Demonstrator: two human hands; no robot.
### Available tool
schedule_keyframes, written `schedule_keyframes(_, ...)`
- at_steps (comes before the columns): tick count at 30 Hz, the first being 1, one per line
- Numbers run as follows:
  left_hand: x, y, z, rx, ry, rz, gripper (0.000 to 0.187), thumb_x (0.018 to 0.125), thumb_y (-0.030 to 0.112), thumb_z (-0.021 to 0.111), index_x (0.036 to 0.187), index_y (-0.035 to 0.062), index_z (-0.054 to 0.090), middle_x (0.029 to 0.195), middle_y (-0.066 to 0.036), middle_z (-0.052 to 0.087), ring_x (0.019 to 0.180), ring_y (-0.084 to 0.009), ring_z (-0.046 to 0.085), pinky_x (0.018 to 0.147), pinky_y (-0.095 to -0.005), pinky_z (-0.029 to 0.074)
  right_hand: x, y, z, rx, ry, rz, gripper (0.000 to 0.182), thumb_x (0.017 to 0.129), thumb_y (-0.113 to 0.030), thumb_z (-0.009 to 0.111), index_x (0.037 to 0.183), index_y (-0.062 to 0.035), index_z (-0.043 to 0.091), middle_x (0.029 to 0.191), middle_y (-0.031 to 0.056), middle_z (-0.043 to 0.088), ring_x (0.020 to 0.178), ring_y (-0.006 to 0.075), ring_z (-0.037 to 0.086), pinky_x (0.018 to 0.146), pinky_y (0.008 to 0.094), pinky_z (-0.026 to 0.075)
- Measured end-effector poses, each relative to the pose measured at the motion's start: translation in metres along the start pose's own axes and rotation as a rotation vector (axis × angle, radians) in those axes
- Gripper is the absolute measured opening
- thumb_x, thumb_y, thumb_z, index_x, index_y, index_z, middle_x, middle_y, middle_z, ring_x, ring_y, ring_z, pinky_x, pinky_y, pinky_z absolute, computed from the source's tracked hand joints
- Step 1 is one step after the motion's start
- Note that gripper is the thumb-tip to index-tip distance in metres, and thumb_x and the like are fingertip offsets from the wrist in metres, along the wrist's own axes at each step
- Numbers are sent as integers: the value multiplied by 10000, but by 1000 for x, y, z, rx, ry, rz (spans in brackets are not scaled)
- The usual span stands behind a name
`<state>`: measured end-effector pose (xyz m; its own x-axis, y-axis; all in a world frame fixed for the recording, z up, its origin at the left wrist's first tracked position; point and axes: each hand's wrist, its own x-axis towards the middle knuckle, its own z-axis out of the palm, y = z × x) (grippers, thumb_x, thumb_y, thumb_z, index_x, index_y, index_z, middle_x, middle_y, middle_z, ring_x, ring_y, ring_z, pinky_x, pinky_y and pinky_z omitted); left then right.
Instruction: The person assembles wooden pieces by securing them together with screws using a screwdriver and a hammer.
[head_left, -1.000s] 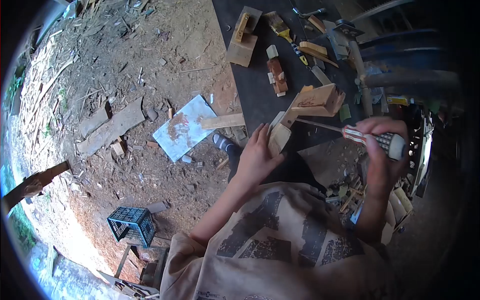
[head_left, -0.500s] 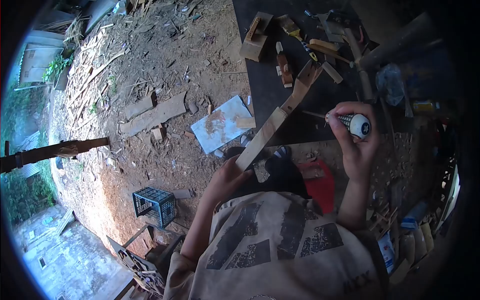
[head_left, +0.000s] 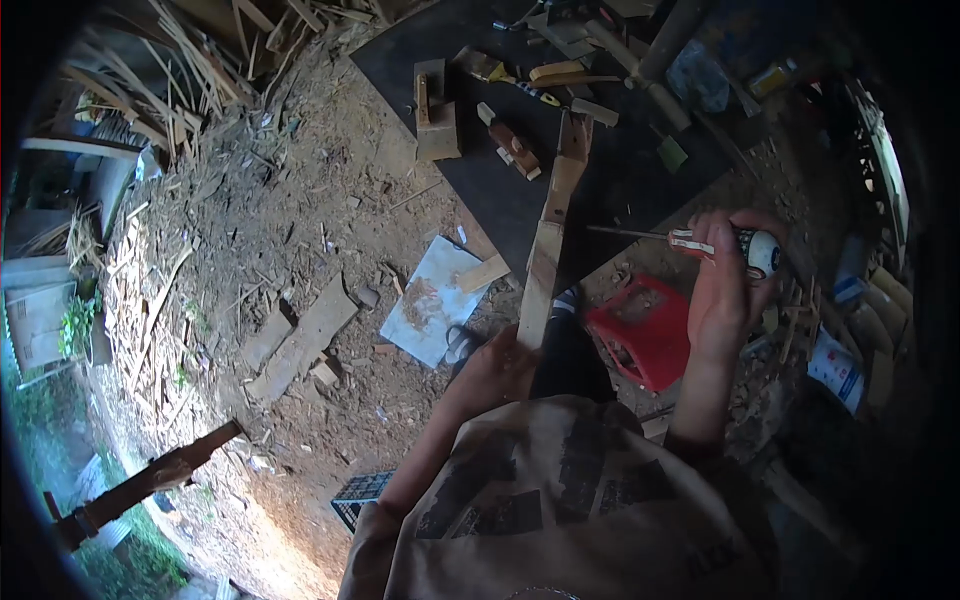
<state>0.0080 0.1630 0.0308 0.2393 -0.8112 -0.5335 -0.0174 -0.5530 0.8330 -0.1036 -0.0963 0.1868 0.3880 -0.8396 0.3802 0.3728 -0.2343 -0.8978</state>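
My left hand [head_left: 500, 365] is closed around the lower end of a long wooden piece [head_left: 543, 275], which is pale near my hand and browner at its far end, over the dark table. To the right, my right hand [head_left: 728, 270] is wrapped around the handle of a screwdriver [head_left: 757, 251] with a white, rounded end. Its thin shaft points left toward the wooden piece, with a gap between them. A small wooden plane [head_left: 512, 148] and a paintbrush [head_left: 485, 68] lie on the dark table [head_left: 620, 210] beyond my hands.
A red plastic stool [head_left: 645, 335] stands below the table's near edge. On the littered ground are a white board [head_left: 432, 305], wood offcuts [head_left: 310, 335] and a dark crate [head_left: 358, 492]. A clear plastic bag [head_left: 698, 78] lies at the table's far right.
The view has turned, shifting the table leftward. The wooden piece is now more upright in my left hand. The screwdriver shaft now shows at greater length, pointing left.
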Motion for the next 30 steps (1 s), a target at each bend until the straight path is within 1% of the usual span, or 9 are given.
schedule_keyframes(2, 7, -8, -11, -58, -75, 23, 557, 1086, 393, 634, 1434, -33, 547, 1150, -213, 749, 1094, -249, 736, 939, -389, 544, -10, 0, 14, 22, 50, -53, 249, 1009, -4, 640, 1237, -24, 541, 990, 120, 654, 886, 186, 607, 836, 373, 519)
schedule_keyframes(4, 12, -10, -15, -78, -91, 93, 521, 1091, 427, 615, 1352, -22, 579, 1158, -236, 750, 1123, -293, 744, 939, -420, 550, -20, -5, 27, 40, 104, -93, 260, 1012, -13, 629, 1252, -24, 533, 981, 122, 641, 896, 196, 589, 840, 382, 510)
schedule_keyframes(9, 16, 10, -33, 65, -228, 45, 549, 1084, 477, 611, 1319, -19, 589, 1171, -245, 750, 1127, -343, 745, 931, -447, 555, -36, -18, 44, 57, 101, -145, 479, 1024, -380, 486, 1270, 30, 512, 968, 152, 596, 923, 259, 572, 882, 423, 477)
schedule_keyframes(13, 32, 2, -31, 1, -302, 81, 524, 1084, 470, 618, 1308, -4, 612, 1123, -222, 758, 1134, -324, 743, 938, -439, 554, -32, -6, 34, 125, 100, -119, 459, 1023, -365, 507, 1242, 37, 511, 962, 154, 596, 902, 241, 567, 855, 412, 469)
schedule_keyframes(16, 35, 33, -44, 153, -362, -68, 484, 1078, 416, 656, 1324, 1, 625, 1122, -192, 763, 1154, -298, 739, 959, -410, 557, -23, 11, 25, 172, 70, -96, 434, 1015, -360, 531, 1202, 31, 517, 948, 152, 589, 878, 237, 563, 829, 408, 473)
schedule_keyframes(19, 43, 25, -56, 149, -286, 234, 476, 1056, 361, 708, 1355, -2, 632, 1191, -185, 749, 1163, -294, 737, 981, -404, 559, -9, 22, 29, 183, 98, -90, 414, 1002, -352, 557, 1167, 27, 522, 927, 149, 577, 849, 232, 562, 796, 400, 475)
schedule_keyframes(22, 51, 42, -75, 110, -197, 21, 497, 1030, 342, 745, 1370, -4, 637, 1296, -195, 715, 1228, -309, 709, 1036, -417, 552, -5, 24, 28, 153, 98, -83, 425, 993, -371, 581, 1137, 25, 524, 912, 150, 568, 826, 234, 560, 766, 399, 471)
schedule_keyframes(26, 84, 62, -111, 337, 63, 365, 678, 982, 374, 776, 1483, -4, 522, 1341, -260, 655, 1283, -436, 639, 1059, -489, 522, 2, 30, 29, 163, 112, -52, 454, 985, -406, 605, 1112, 21, 521, 903, 155, 573, 797, 231, 557, 745, 397, 467)
schedule_keyframes(30, 139, 117, -143, 415, 111, 566, 879, 932, 365, 822, 1591, -14, 380, 1542, -255, 518, 1415, -389, 558, 1159, -499, 479, 4, 32, 41, 131, 108, -73, 463, 982, -427, 620, 1092, 12, 520, 885, 152, 573, 782, 225, 556, 736, 391, 466)
